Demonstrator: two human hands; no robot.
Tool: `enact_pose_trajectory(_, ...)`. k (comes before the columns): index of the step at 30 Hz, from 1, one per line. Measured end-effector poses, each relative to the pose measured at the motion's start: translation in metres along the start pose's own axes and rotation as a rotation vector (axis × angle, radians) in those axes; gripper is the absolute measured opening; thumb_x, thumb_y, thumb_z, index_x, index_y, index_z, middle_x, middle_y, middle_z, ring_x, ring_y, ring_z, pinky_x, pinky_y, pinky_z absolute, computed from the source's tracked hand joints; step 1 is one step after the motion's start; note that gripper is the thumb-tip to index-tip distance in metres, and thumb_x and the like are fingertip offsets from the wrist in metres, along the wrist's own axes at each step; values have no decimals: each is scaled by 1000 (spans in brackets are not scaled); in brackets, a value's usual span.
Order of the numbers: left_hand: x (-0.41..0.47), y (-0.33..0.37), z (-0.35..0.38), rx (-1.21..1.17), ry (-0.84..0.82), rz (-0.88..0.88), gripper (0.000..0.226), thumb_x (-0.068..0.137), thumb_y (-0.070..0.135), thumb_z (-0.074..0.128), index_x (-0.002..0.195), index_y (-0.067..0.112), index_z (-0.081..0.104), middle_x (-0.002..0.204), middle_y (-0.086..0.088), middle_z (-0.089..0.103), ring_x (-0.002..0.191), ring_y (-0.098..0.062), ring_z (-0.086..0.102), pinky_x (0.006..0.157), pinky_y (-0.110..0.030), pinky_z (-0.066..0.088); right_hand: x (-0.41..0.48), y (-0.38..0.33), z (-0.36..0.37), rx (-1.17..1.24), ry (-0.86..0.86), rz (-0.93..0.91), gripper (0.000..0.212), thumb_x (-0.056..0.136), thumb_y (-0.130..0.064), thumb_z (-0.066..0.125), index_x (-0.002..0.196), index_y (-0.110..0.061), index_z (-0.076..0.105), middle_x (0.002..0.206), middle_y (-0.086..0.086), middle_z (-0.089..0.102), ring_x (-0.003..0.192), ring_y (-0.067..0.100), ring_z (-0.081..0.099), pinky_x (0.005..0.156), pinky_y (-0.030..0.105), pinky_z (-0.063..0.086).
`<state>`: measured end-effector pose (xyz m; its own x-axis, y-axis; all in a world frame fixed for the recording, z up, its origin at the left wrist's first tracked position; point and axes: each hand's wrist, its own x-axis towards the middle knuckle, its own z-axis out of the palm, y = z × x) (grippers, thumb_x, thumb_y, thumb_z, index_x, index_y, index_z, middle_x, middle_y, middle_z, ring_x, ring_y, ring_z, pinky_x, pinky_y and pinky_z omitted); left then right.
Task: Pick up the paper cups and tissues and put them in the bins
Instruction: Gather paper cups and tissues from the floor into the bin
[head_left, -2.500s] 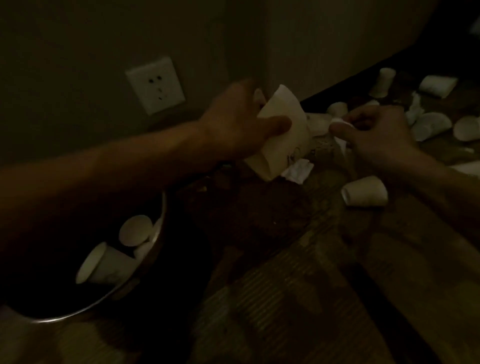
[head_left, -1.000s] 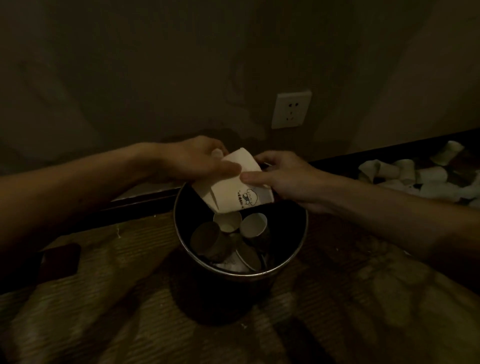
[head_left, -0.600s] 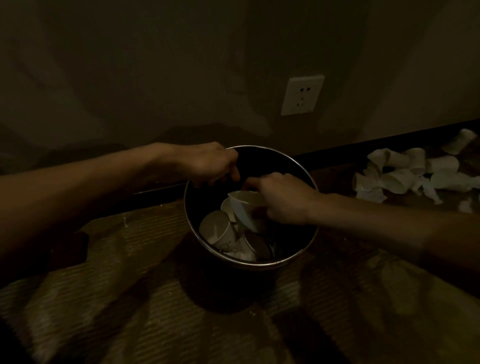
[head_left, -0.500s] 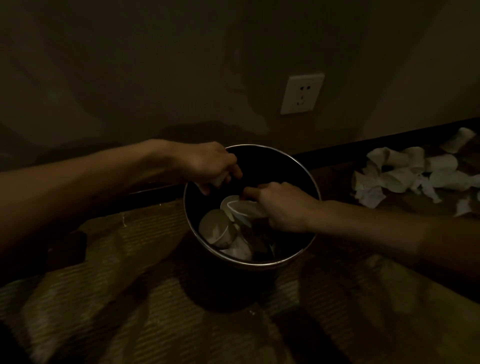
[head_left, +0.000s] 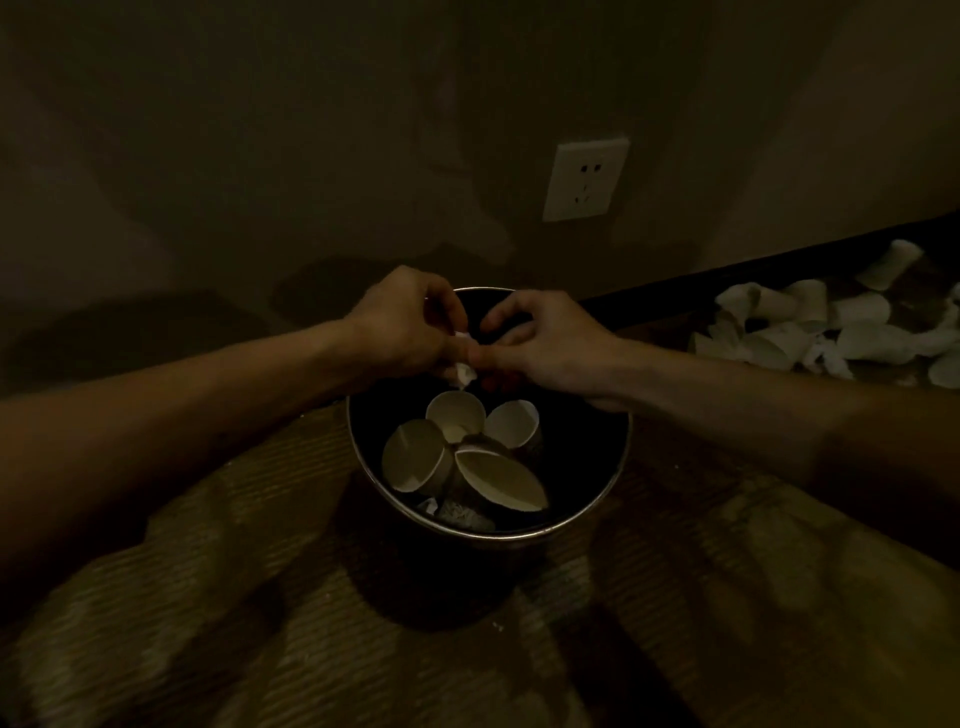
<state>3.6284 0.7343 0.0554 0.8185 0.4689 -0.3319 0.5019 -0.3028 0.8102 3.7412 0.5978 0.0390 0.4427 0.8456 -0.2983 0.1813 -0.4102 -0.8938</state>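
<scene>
Tissue (head_left: 464, 370), a small white scrap, sits in your left hand's (head_left: 410, 327) grip: the fingers are curled and pinch it, so that it pokes out below the fingertips. Your right hand (head_left: 545, 343) meets that grip from the right. Its thumb and forefinger tips touch the left fingers just beside the scrap, and its other fingers are curled. In this dim light you cannot tell whether the right grip holds the tissue too.

Directly beneath both grips stands the bin (head_left: 587, 514), round and dark with a shiny rim. The tissue hangs over its far side without touching it. Below the grips, inside the bin, lie four cups (head_left: 457, 415) with their mouths turned up toward you, leaning on each other. The nearest is squashed to an oval, and crumpled scraps lie under them.

Well off to the right of your right hand, a pile (head_left: 831, 332) of more cups and tissues lies on the carpet (head_left: 260, 597) by the wall (head_left: 260, 156). Above and right of the grips, a white socket (head_left: 586, 179) sits on that wall. The bin stands on the same patterned carpet.
</scene>
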Motion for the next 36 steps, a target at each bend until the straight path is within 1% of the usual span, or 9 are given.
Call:
enact_pose_trajectory(5,11,-13,23,71,-79,-21,19,71,12,83,82,13,68,67,2,70,54,1,66,46,-8,45,1,8,6,-232,-6,106,13,83,-10,74,95,-10,68,86,9,74,83,19,72,82,38,59)
enact_pose_trajectory(8,21,-25,36,171,-214,-56,16,77,5,79,83,16,69,81,-1,71,62,-5,67,50,-13,49,-1,10,8,-379,-144,228,20,85,-9,72,104,-6,70,101,11,72,95,21,69,89,39,56)
enact_pose_trajectory(13,29,-29,41,408,-421,-23,12,91,11,65,101,13,71,107,-8,69,92,-17,67,71,-25,56,-6,6,15,-562,-290,299,22,92,-14,63,110,-2,66,102,9,69,87,21,69,76,31,57)
enact_pose_trajectory(16,34,2,26,608,-359,72,8,96,22,58,97,15,61,102,-11,66,83,-25,69,60,-28,56,-13,-12,8,-751,-335,312,30,93,-23,63,120,-9,64,98,3,72,72,13,72,69,24,59)
enact_pose_trajectory(20,42,58,11,650,-142,235,23,91,33,62,76,15,60,81,-6,61,71,-20,61,52,-28,42,-30,-40,-20,-691,-184,145,21,94,-26,62,108,-11,67,73,-5,70,58,6,69,48,15,50)
enact_pose_trajectory(25,44,109,44,551,-41,327,33,85,38,65,64,12,66,60,0,60,48,-8,54,35,-18,35,-74,-38,-90,-704,71,-88,25,86,-39,66,68,-22,65,53,-18,59,49,-4,54,46,12,39)
enact_pose_trajectory(28,49,129,82,516,-108,382,36,87,40,65,61,15,65,48,7,59,39,2,53,30,-12,30,-96,-7,-145,-616,149,-32,26,79,-46,64,67,-23,65,59,-15,63,52,-2,56,46,11,40)
enact_pose_trajectory(30,61,141,115,518,-166,399,29,86,46,64,70,21,65,59,7,64,48,0,60,34,-13,37,-100,31,-178,-578,225,28,24,79,-45,66,69,-23,66,63,-14,65,56,-5,58,48,7,40)
enact_pose_trajectory(36,128,145,225,630,-277,326,27,92,40,58,101,15,65,90,3,57,78,-10,55,61,-25,48,-82,176,-255,-412,282,228,4,90,-34,64,90,-31,66,101,-4,69,83,12,65,79,40,57)
